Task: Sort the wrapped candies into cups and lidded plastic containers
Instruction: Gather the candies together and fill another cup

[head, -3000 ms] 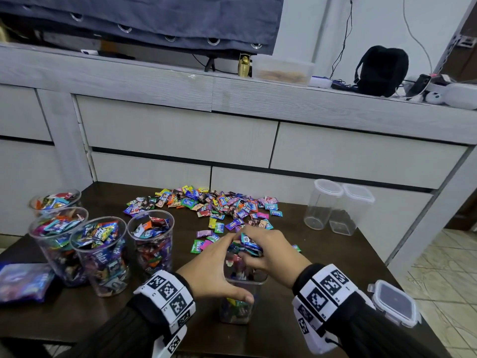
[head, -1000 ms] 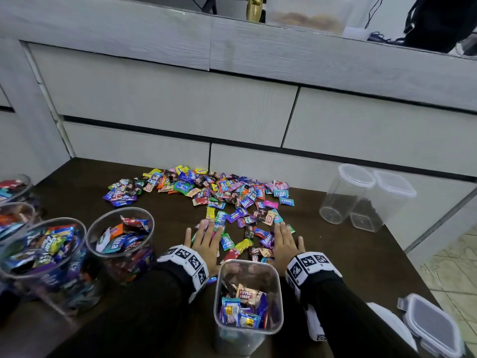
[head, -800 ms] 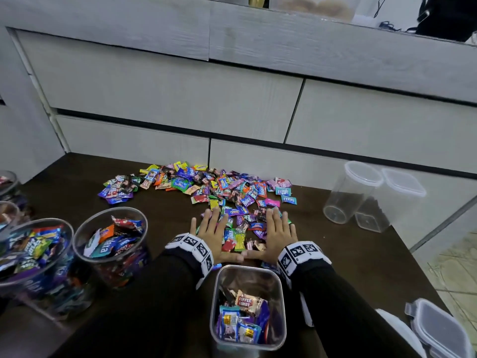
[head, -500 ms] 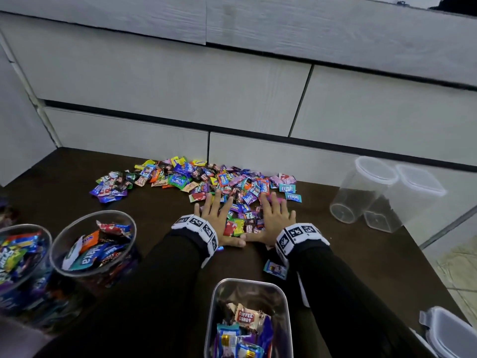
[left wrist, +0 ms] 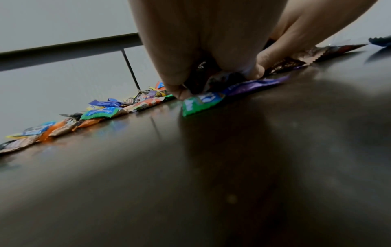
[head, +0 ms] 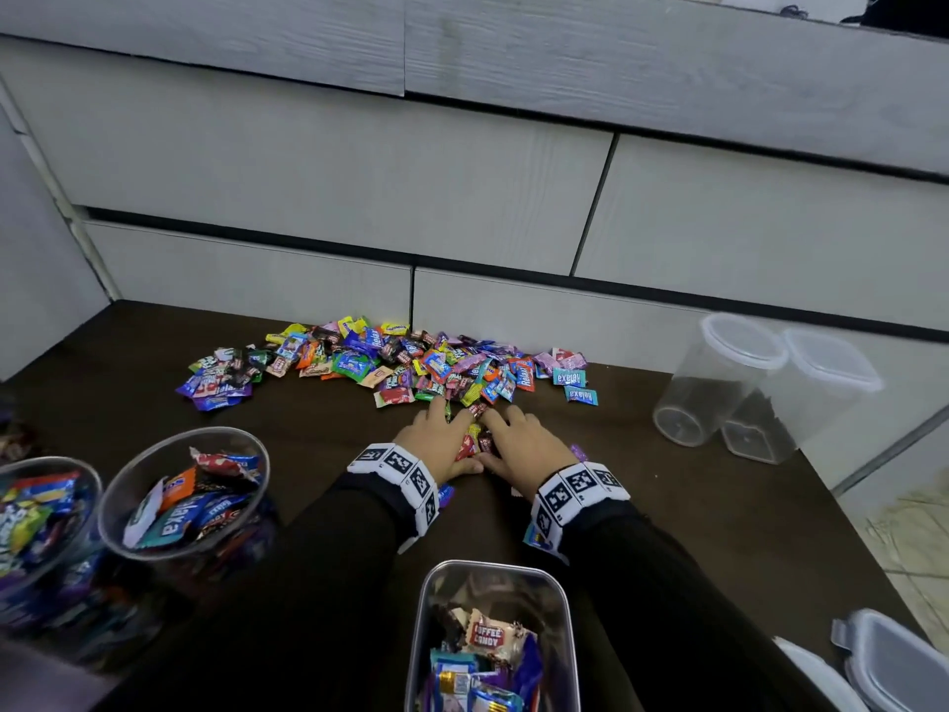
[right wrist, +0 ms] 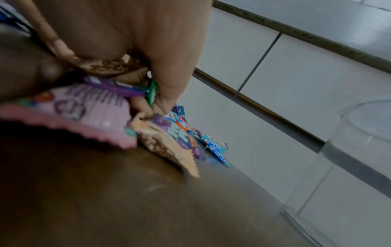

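Observation:
A heap of wrapped candies (head: 390,364) lies at the back of the dark table (head: 683,511). My left hand (head: 436,441) and right hand (head: 518,444) sit side by side at the heap's near edge, fingers curled over a small clump of candies (head: 475,444) between them. In the left wrist view my fingers (left wrist: 175,66) bend down onto wrappers beside a green candy (left wrist: 198,103). In the right wrist view my fingers (right wrist: 169,80) cup a pink candy (right wrist: 88,110) and others. An open rectangular container (head: 493,573), partly filled, stands just in front of me.
Two round cups (head: 110,516) full of candies stand at the left. Two lidded clear containers (head: 729,382) stand at the back right by the grey drawer fronts (head: 359,197). A loose lid (head: 898,660) lies at the table's near right corner.
Both hands slid forward from beside the container to the heap's near edge. Their fingers went from flat and spread to curled around a clump of candies.

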Tool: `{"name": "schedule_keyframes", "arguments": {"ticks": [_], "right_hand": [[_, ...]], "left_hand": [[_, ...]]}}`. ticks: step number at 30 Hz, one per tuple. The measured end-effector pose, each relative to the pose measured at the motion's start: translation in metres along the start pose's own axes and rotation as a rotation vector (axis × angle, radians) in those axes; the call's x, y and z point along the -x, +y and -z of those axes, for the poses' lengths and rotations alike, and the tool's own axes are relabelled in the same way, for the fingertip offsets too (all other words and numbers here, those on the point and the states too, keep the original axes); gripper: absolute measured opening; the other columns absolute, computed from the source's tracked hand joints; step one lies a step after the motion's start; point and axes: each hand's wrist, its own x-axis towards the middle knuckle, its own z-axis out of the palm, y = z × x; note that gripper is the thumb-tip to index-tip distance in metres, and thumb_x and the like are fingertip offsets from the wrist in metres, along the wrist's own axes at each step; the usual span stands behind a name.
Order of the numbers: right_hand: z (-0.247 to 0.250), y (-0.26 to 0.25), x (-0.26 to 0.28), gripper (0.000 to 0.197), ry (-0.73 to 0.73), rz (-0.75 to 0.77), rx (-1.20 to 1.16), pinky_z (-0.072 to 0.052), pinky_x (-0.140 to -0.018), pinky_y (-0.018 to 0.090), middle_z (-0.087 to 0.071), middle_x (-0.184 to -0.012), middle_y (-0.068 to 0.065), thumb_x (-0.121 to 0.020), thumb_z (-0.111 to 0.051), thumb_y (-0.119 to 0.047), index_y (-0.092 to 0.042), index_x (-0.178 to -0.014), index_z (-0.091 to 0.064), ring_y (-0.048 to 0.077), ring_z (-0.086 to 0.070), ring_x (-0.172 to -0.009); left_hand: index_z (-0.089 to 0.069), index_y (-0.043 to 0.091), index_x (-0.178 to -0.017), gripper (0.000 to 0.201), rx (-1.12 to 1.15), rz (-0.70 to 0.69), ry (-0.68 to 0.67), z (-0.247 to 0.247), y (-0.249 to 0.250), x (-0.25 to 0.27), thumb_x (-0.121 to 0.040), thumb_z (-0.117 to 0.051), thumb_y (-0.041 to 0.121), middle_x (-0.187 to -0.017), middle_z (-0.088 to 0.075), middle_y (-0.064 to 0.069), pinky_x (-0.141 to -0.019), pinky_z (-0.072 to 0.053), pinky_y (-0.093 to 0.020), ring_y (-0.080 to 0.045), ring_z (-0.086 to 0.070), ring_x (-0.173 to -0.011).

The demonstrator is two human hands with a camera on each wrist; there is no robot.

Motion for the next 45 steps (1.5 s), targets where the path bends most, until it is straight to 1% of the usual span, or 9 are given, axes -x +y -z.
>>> {"name": "schedule_keyframes", "arguments": {"ticks": [5,12,17,23,27,33,40,43,45], "right_hand": [[0.005,0.001,0.004,0.049,-0.034,0.025,0.028,-0.045,-0.085,0.043,-0.046,-0.124,0.017,-0.096,-0.048,-0.036,-0.013,-0.136,-0.033,0.039,-0.053,-0.110],[0.012,0.012,0.016,0.038,-0.008,0.021,-0.076,-0.041,-0.073,0.036,-0.052,-0.111,0.014,-0.095,-0.051,-0.032,-0.011,-0.124,-0.039,0.037,-0.057,-0.099],[0.023,0.017,0.035,0.033,0.100,-0.055,-0.278,-0.045,-0.077,0.035,-0.060,-0.107,0.011,-0.093,-0.055,-0.029,-0.015,-0.120,-0.043,0.031,-0.059,-0.098],[0.035,0.013,0.059,0.030,0.109,-0.154,-0.313,-0.049,-0.082,0.036,-0.063,-0.113,0.010,-0.094,-0.053,-0.031,-0.018,-0.120,-0.045,0.028,-0.061,-0.101],[0.040,0.011,0.078,0.029,0.140,-0.188,-0.366,-0.050,-0.084,0.036,-0.064,-0.112,0.010,-0.093,-0.054,-0.031,-0.019,-0.119,-0.047,0.029,-0.062,-0.100],[0.054,0.009,0.105,0.026,0.231,-0.215,-0.466,-0.051,-0.086,0.039,-0.065,-0.106,0.011,-0.092,-0.057,-0.028,-0.018,-0.114,-0.048,0.027,-0.063,-0.095],[0.074,0.004,0.131,0.026,0.332,-0.210,-0.488,-0.049,-0.079,0.030,-0.066,-0.104,0.011,-0.092,-0.059,-0.027,-0.016,-0.113,-0.048,0.025,-0.063,-0.090],[0.079,0.000,0.138,0.027,0.365,-0.207,-0.490,-0.048,-0.076,0.028,-0.066,-0.103,0.013,-0.092,-0.059,-0.028,-0.016,-0.113,-0.049,0.026,-0.063,-0.089],[0.081,-0.003,0.143,0.027,0.383,-0.198,-0.492,-0.047,-0.074,0.027,-0.066,-0.101,0.012,-0.091,-0.059,-0.028,-0.015,-0.113,-0.049,0.025,-0.063,-0.087]], "left_hand": [[-0.031,0.018,-0.143,0.059,-0.001,-0.034,-0.034,0.007,0.000,0.003,-0.097,-0.049,0.049,-0.137,-0.039,-0.018,-0.092,-0.046,-0.043,-0.036,-0.048,-0.121],[-0.040,0.024,-0.136,0.044,0.058,-0.040,0.114,0.013,0.004,0.018,-0.098,-0.044,0.045,-0.120,-0.053,-0.010,-0.079,-0.047,-0.039,-0.034,-0.058,-0.109],[-0.047,0.015,-0.114,0.033,0.215,0.099,0.161,0.021,0.003,0.025,-0.097,-0.046,0.043,-0.099,-0.060,-0.010,-0.075,-0.048,-0.037,-0.033,-0.061,-0.098],[-0.048,0.013,-0.110,0.028,0.338,0.196,0.183,0.028,0.002,0.041,-0.098,-0.047,0.038,-0.098,-0.058,-0.010,-0.076,-0.045,-0.036,-0.033,-0.061,-0.101],[-0.050,0.009,-0.125,0.037,0.481,0.190,0.299,0.049,0.006,0.062,-0.098,-0.049,0.034,-0.095,-0.062,-0.014,-0.081,-0.047,-0.038,-0.036,-0.061,-0.097],[-0.053,0.013,-0.092,0.020,0.677,0.033,0.424,0.082,0.017,0.103,-0.099,-0.051,0.032,-0.077,-0.056,-0.003,-0.063,-0.043,-0.028,-0.018,-0.056,-0.068],[-0.043,0.027,-0.103,0.017,0.681,-0.160,0.444,0.114,0.042,0.164,-0.097,-0.051,0.040,-0.091,-0.059,-0.002,-0.070,-0.054,-0.023,-0.014,-0.062,-0.081],[-0.047,0.025,-0.101,0.017,0.646,-0.281,0.383,0.109,0.056,0.186,-0.096,-0.053,0.040,-0.083,-0.059,0.003,-0.061,-0.049,-0.017,-0.010,-0.061,-0.070],[-0.047,0.028,-0.100,0.013,0.628,-0.338,0.355,0.098,0.064,0.195,-0.096,-0.053,0.039,-0.082,-0.060,0.003,-0.063,-0.050,-0.022,-0.011,-0.060,-0.068]]}}
